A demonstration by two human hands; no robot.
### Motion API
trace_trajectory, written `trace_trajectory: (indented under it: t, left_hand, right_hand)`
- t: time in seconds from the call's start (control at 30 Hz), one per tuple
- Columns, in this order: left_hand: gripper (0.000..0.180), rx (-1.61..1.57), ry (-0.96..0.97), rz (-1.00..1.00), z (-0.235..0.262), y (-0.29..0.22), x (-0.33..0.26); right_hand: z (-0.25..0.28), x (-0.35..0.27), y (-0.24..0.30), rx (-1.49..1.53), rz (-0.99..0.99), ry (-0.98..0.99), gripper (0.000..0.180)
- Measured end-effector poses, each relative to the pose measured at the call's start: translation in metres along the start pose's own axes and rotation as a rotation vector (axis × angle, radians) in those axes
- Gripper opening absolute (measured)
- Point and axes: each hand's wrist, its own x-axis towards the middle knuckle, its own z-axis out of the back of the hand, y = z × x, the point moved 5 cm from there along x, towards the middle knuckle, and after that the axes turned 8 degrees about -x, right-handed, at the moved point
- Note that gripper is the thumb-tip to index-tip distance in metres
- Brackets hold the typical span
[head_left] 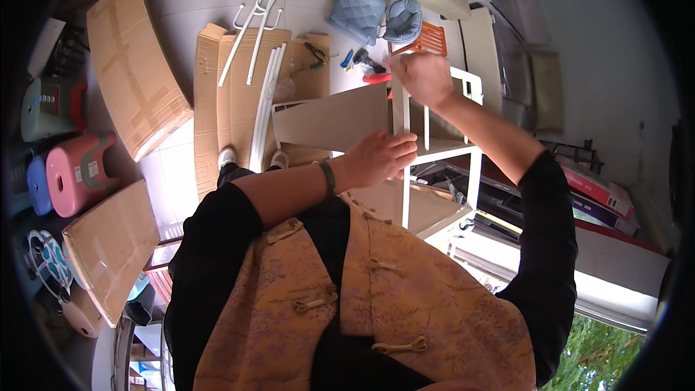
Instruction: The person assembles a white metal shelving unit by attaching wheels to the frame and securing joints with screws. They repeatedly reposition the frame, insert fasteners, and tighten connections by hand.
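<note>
A cream-white shelf frame (406, 199) with posts and shelf boards stands in front of me, slightly right of centre. My left hand (378, 159) curls its fingers round the upright of the frame, near a pale panel (333, 122) that reaches out to the left. Higher up, my right hand (423, 76) is closed in a fist at the far end of the same upright. Whatever lies inside that fist is hidden, and its fingertips look slightly blurred. Just beyond it are a red-handled thing (376, 78) and a dark tool (368, 63) on the floor.
Flattened cardboard (210, 101) on the floor carries white tubes (268, 101), a hooked white rack piece (246, 36) and pliers (316, 55). Blue padded seats (357, 11) and an orange stool (432, 38) stand beyond. Boxes (137, 65) and a pink stool (76, 174) line the left.
</note>
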Motion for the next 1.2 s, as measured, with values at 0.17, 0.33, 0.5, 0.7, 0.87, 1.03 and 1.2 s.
trace_trajectory:
  t: [0.17, 0.33, 0.5, 0.7, 0.87, 1.03, 1.2]
  left_hand:
    - [0.047, 0.003, 0.053, 0.016, 0.002, -0.002, 0.002]
    - [0.044, 0.016, 0.113, 0.016, 0.007, -0.003, 0.006]
    - [0.051, 0.01, 0.177, 0.047, 0.006, -0.006, 0.006]
    - [0.053, 0.044, 0.193, 0.059, 0.006, -0.007, 0.006]
    - [0.052, 0.024, 0.19, 0.034, 0.005, -0.005, 0.006]
    - [0.053, 0.042, 0.15, -0.004, 0.002, -0.002, 0.005]
    - [0.053, -0.012, 0.114, -0.028, 0.003, -0.003, 0.005]
  right_hand:
    - [-0.023, 0.003, -0.03, 0.425, -0.486, 0.345, 0.05]
    - [0.012, 0.003, -0.032, 0.148, 0.274, -0.058, 0.051]
    - [0.017, 0.009, -0.042, -0.074, 0.861, -0.14, 0.059]
    - [0.009, 0.022, -0.044, -0.064, 1.038, -0.292, 0.048]
    - [0.001, 0.003, -0.053, -0.056, 0.761, -0.304, 0.037]
    - [0.0, -0.05, -0.043, 0.041, 0.107, -0.354, 0.039]
    - [-0.018, -0.076, -0.014, 0.364, -0.574, 0.028, 0.053]
